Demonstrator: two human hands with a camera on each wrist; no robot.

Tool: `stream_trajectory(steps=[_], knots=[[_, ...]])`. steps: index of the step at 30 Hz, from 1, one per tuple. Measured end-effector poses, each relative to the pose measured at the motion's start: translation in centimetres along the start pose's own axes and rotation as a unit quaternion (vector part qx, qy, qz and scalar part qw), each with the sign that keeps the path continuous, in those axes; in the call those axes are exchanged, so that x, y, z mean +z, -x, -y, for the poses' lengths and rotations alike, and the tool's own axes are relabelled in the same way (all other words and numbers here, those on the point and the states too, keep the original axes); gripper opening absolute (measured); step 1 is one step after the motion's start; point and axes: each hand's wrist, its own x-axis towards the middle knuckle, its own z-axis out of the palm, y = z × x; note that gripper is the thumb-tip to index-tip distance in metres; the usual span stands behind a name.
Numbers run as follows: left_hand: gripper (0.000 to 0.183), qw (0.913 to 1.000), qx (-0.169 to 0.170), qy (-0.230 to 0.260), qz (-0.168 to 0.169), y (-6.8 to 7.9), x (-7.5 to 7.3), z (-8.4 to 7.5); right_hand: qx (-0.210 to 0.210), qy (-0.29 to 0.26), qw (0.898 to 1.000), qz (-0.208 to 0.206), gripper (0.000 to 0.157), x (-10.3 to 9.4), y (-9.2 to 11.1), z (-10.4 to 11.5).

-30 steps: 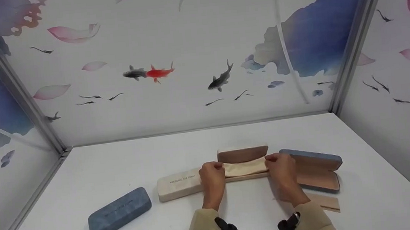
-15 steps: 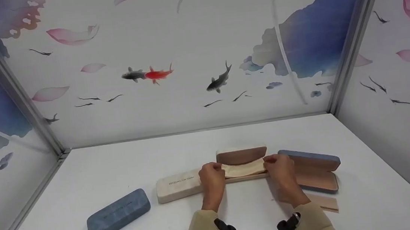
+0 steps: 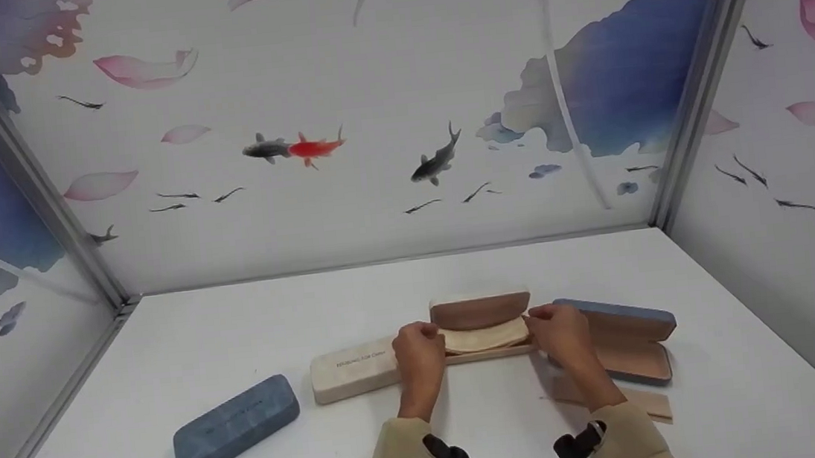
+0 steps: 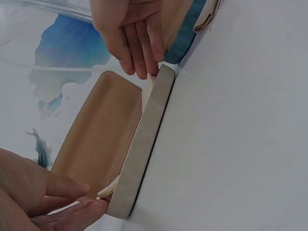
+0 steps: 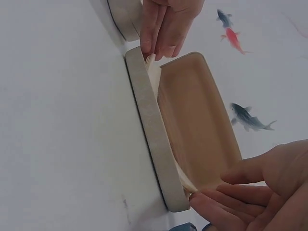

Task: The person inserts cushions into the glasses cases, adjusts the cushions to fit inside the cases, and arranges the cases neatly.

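Note:
A cream folded cloth (image 3: 487, 337) lies lengthwise in an open cream glasses case (image 3: 491, 355), its ends slightly raised. My left hand (image 3: 420, 355) pinches the cloth's left end at the case rim; the thumb and a finger flank that end in the left wrist view. At the opposite end is my right hand (image 3: 563, 334), its fingertips touching the cloth (image 5: 185, 180) while the thumb stands apart. The case's tan-lined lid (image 5: 197, 115) stands raised behind. In the head view, the hands cover both ends of the case.
A closed cream glasses case (image 3: 354, 370) lies beside my left hand. Farther left is a closed blue case (image 3: 237, 427). An open blue case (image 3: 633, 360) stands right of my right hand, with a folded tan cloth (image 3: 648, 402) in front. Printed panels (image 3: 378, 232) wall the table.
The cloth has sunk lower into the case and sags less between the hands. My right hand has shifted slightly right, its thumb off the cloth's end. The cases stay put.

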Motion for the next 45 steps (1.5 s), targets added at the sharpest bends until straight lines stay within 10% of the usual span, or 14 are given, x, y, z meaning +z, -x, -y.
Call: stream_trajectory(steps=[10, 23, 45], knots=[[0.014, 0.9998, -0.014, -0.011, -0.007, -0.3, -0.5, -0.9, 0.002, 0.002, 0.999, 0.043, 0.049, -1.0, 0.0, 1.7], [0.063, 0.9896, -0.04, -0.063, 0.123, -2.2, -0.8, -2.9, 0.013, 0.022, 0.993, 0.111, 0.077, -0.9, -0.3, 1.6], [0.055, 0.9763, -0.075, -0.077, 0.188, -3.6, -1.9, -2.3, 0.016, 0.008, 0.993, 0.113, 0.072, -0.4, -0.3, 1.3]])
